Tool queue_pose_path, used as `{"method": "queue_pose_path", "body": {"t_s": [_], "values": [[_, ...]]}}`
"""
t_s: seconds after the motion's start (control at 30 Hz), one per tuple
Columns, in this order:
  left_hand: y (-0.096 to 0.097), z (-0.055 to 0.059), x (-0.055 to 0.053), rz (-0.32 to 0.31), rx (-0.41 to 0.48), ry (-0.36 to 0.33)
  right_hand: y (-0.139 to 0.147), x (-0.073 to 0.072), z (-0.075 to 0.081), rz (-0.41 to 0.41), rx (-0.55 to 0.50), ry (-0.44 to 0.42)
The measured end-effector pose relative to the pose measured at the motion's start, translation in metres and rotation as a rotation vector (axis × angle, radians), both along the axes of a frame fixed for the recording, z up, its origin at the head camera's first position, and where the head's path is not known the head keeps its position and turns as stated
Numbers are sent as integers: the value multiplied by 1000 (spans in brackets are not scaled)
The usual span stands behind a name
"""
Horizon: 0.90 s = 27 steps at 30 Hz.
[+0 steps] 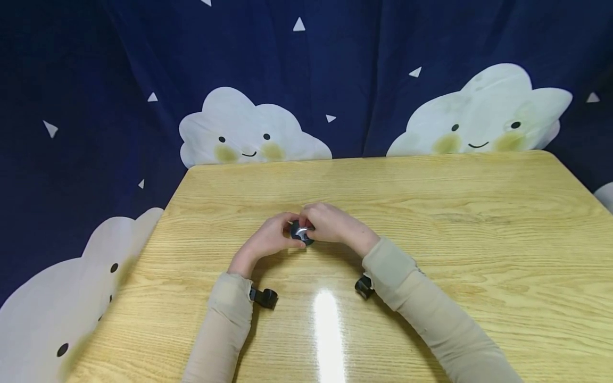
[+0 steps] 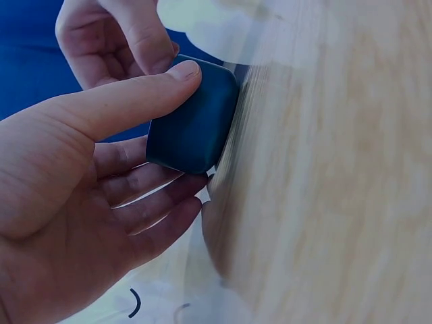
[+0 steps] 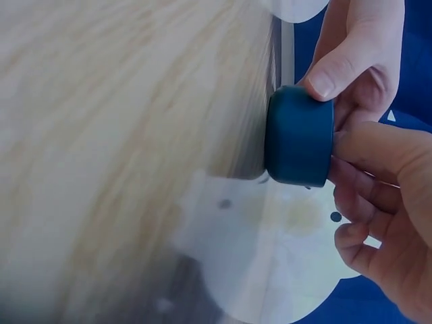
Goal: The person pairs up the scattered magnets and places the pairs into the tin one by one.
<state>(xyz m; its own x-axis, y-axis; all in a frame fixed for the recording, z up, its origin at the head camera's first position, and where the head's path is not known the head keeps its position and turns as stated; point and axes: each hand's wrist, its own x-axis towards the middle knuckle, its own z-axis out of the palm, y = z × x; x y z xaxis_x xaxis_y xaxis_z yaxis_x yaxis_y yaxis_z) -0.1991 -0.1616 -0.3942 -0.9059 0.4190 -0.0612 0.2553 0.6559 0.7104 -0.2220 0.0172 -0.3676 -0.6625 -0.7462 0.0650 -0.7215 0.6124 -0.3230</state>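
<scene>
A small, squat, round dark object (image 1: 298, 237) with a shiny silver piece across its top stands on the table, between both hands. From the side, in the left wrist view, its smooth dark blue-green wall (image 2: 202, 128) shows. My left hand (image 1: 270, 236) holds that wall, thumb on the near side and fingers around the far side. The right hand (image 1: 328, 222) has its thumb and a curled finger at the silver top, pinching it; its other fingers (image 3: 358, 243) are bent beside the object. Fingertips hide part of the top.
The light wooden table (image 1: 455, 239) spreads around the hands, with a bright light reflection near the front. Behind and to the left hangs a dark blue curtain (image 1: 335, 64) with white clouds and triangles. Black wrist cameras (image 1: 268, 298) sit under both sleeves.
</scene>
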Motion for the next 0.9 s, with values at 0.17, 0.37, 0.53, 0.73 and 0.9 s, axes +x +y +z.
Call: {"method": "queue_pose_path", "body": {"t_s": [0.17,0.37,0.53,0.73,0.9], "values": [[1,0,0,2,11,-7,6,0,-3,1,-28,12],[1,0,0,3,22,-23,15,1,-5,8,-60,33],[2,3,-1,-6,-12,-25,23,3,-2,-27,-62,13],[7,12,-5,-43,-97,-13,38,7,3,-49,-67,-8],[13,20,-8,-83,-130,18,53,10,8,-69,-84,-53]]}}
